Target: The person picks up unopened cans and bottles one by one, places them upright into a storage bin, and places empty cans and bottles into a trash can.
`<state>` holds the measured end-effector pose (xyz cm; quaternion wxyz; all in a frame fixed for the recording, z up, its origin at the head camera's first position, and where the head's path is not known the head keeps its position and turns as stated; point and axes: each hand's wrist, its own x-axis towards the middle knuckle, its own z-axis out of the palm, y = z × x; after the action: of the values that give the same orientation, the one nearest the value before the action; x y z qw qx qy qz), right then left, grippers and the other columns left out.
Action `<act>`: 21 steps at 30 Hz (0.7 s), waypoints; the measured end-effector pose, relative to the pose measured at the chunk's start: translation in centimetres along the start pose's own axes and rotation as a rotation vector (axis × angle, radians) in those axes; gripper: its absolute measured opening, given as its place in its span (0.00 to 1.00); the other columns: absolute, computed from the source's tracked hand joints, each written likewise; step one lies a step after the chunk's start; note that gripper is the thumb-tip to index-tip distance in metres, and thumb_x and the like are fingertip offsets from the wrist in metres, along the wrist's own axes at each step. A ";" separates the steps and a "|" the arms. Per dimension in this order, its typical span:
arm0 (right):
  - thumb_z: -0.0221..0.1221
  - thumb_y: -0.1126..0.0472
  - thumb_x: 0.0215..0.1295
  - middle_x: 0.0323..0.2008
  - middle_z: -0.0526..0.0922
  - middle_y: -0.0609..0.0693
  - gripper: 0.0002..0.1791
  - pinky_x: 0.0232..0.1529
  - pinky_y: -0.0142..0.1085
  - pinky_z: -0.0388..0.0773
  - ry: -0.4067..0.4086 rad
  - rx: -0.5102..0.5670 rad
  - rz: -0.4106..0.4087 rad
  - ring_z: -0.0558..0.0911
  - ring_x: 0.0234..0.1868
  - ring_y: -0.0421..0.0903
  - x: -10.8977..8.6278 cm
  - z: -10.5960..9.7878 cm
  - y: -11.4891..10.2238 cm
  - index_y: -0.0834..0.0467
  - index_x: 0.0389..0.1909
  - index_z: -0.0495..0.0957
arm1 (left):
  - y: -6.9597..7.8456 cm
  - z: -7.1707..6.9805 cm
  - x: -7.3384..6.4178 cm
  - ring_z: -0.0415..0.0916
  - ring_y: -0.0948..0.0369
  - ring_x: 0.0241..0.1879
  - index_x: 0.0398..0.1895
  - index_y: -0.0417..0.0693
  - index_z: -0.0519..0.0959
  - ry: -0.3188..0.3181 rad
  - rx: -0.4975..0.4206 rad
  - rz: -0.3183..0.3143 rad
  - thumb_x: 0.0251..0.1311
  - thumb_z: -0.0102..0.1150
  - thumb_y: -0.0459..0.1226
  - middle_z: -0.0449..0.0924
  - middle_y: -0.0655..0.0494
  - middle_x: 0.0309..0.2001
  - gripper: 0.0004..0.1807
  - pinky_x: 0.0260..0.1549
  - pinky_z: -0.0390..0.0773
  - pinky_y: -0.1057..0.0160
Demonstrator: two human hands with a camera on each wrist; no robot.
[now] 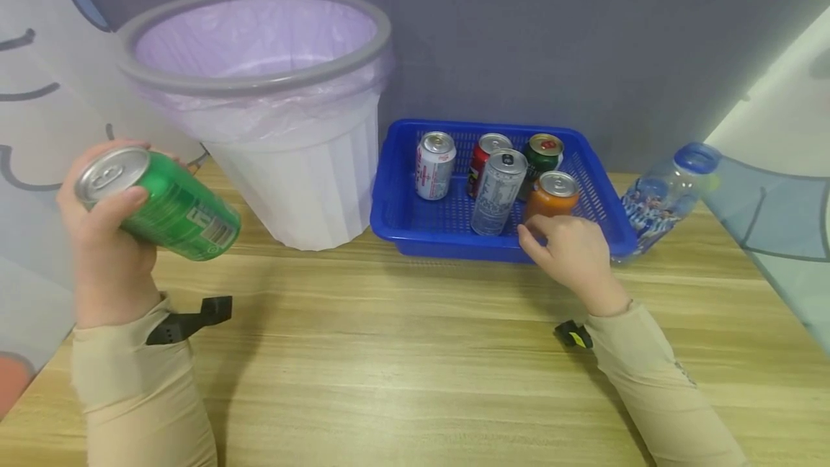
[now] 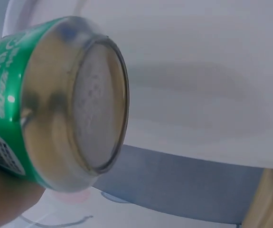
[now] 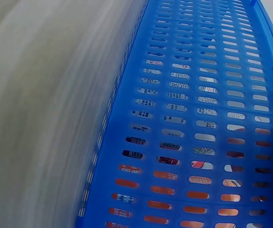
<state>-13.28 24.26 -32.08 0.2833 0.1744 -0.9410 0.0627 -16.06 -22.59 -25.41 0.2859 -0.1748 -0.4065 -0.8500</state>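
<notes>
My left hand (image 1: 113, 229) grips a green drink can (image 1: 184, 211) at the left, raised and tilted. The can's silver top faces up and left in the head view. Its metal bottom (image 2: 98, 104) fills much of the left wrist view. My right hand (image 1: 573, 251) is at the front right rim of a blue plastic basket (image 1: 441, 242), close to an orange can (image 1: 553, 197). Its fingertips are hidden, so whether it grips the rim cannot be seen. Also standing in the basket are a white can (image 1: 434, 171), a tall silver can (image 1: 496, 197), a red can (image 1: 480, 163) and a dark green can (image 1: 543, 158).
A white bin (image 1: 318, 179) with a purple liner stands beyond the green can, left of the basket. A clear bottle (image 1: 668, 197) with a blue cap leans right of the basket. The wooden table (image 1: 402, 359) meets a grey wall behind.
</notes>
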 end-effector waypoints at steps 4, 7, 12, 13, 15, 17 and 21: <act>0.54 0.54 0.59 0.09 0.66 0.46 0.14 0.10 0.38 0.59 0.002 0.002 -0.002 0.65 0.10 0.45 0.0 0.0 0.0 0.54 0.16 0.71 | 0.1 0.5 -0.4 0.79 0.44 0.25 0.34 0.18 0.73 -0.044 -0.012 -0.020 0.28 0.46 0.19 0.79 0.32 0.26 0.21 0.27 0.79 0.54; 0.54 0.54 0.59 0.09 0.66 0.46 0.14 0.10 0.39 0.59 0.008 0.001 -0.003 0.65 0.10 0.46 0.0 0.1 0.1 0.54 0.16 0.71 | -0.2 1.0 -0.7 0.79 0.45 0.26 0.34 0.19 0.73 -0.105 -0.026 -0.045 0.29 0.46 0.19 0.80 0.32 0.27 0.21 0.26 0.79 0.55; 0.55 0.54 0.58 0.09 0.68 0.47 0.14 0.10 0.39 0.60 0.005 0.004 -0.001 0.66 0.10 0.46 0.0 0.1 0.1 0.54 0.16 0.72 | -1.1 1.8 -1.2 0.80 0.48 0.31 0.37 0.22 0.75 -0.266 0.010 -0.094 0.33 0.49 0.20 0.81 0.36 0.30 0.20 0.32 0.79 0.58; 0.55 0.54 0.58 0.09 0.68 0.47 0.14 0.10 0.39 0.60 0.003 0.005 -0.001 0.66 0.10 0.46 0.0 0.1 0.1 0.54 0.17 0.72 | -1.1 1.9 -1.3 0.80 0.48 0.32 0.37 0.23 0.75 -0.286 0.025 -0.108 0.34 0.49 0.20 0.82 0.37 0.31 0.20 0.33 0.78 0.58; 0.55 0.54 0.58 0.09 0.68 0.47 0.14 0.10 0.39 0.60 -0.001 0.007 0.001 0.66 0.10 0.46 0.0 0.1 0.1 0.54 0.17 0.72 | -1.1 2.1 -1.6 0.79 0.48 0.34 0.38 0.24 0.75 -0.303 0.053 -0.135 0.35 0.49 0.21 0.81 0.37 0.32 0.20 0.34 0.78 0.58; 0.55 0.54 0.58 0.09 0.67 0.46 0.14 0.10 0.38 0.59 -0.003 0.009 0.002 0.65 0.10 0.45 0.0 0.1 0.1 0.54 0.17 0.72 | -1.1 2.2 -1.8 0.79 0.48 0.34 0.39 0.25 0.75 -0.324 0.050 -0.152 0.35 0.48 0.21 0.81 0.37 0.33 0.20 0.35 0.77 0.58; 0.55 0.54 0.58 0.09 0.66 0.46 0.14 0.10 0.38 0.58 0.000 0.010 0.002 0.65 0.10 0.45 0.0 0.0 0.1 0.54 0.16 0.72 | -1.3 2.6 -1.9 0.79 0.48 0.35 0.39 0.25 0.75 -0.383 -0.001 -0.141 0.35 0.49 0.21 0.82 0.37 0.33 0.20 0.35 0.77 0.58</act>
<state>-13.30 24.34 -32.10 0.2825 0.1747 -0.9408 0.0676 -15.22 -19.24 -25.59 0.1428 -0.3044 -0.4641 -0.8195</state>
